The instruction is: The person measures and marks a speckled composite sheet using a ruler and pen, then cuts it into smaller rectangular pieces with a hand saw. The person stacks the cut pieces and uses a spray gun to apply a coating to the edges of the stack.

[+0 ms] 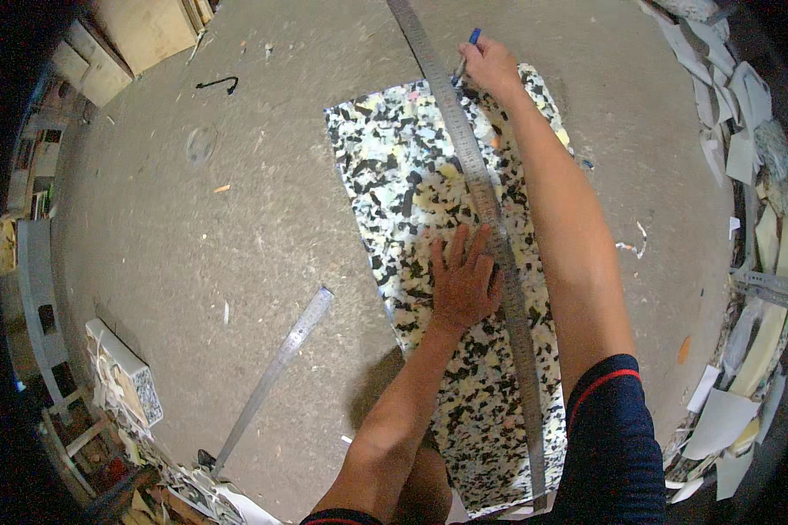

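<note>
A long slab of speckled foam [392,166], black, white and pale yellow, lies on the floor in front of me. Along it runs a long metal ruler [469,162], which reaches past the slab's far edge. My left hand [466,287] rests flat on the foam with fingers spread, its fingertips at the ruler's left edge. Near the slab's far end, my right hand [492,68] grips a blue pen [474,37], tip pointing down close to the ruler's right side. Whether the tip touches the foam is too small to tell.
A second, shorter metal ruler [282,363] lies on the floor to the left. Foam offcuts [722,416] pile up along the right side. A foam-filled block [124,372] sits at the lower left, wooden boards [153,35] at the far left. A black hooked piece [219,85] lies on the floor.
</note>
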`<state>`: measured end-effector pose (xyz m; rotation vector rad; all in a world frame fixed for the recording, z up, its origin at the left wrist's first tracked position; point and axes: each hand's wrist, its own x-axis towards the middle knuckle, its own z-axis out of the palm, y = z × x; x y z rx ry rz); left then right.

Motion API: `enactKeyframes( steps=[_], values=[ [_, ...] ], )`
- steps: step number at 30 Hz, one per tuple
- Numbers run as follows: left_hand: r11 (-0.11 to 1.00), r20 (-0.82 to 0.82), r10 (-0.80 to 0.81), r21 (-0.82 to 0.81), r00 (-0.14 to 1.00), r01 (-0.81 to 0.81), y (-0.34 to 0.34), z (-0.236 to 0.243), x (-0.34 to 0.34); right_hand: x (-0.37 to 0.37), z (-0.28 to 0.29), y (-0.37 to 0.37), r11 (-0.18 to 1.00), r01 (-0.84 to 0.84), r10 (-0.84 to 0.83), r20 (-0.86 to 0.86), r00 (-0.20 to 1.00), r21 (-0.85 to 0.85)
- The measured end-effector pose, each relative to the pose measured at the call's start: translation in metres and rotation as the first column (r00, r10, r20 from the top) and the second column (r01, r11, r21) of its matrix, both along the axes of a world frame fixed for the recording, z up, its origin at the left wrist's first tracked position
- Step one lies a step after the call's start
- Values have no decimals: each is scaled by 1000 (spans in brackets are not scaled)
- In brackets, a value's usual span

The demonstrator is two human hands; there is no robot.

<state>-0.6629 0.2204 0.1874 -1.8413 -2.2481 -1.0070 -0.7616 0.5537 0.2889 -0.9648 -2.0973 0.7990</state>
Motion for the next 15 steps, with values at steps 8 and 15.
enactKeyframes(
  steps=[8,15],
  values=[
    [1000,-20,28,-2,999,-28,-7,-7,5,19,-37,-29,996,70,-83,-275,958,-59],
    [998,-83,29,-48,996,-33,-11,-20,23,36,-56,-52,995,86,-99,-397,913,-49]
  ],
)
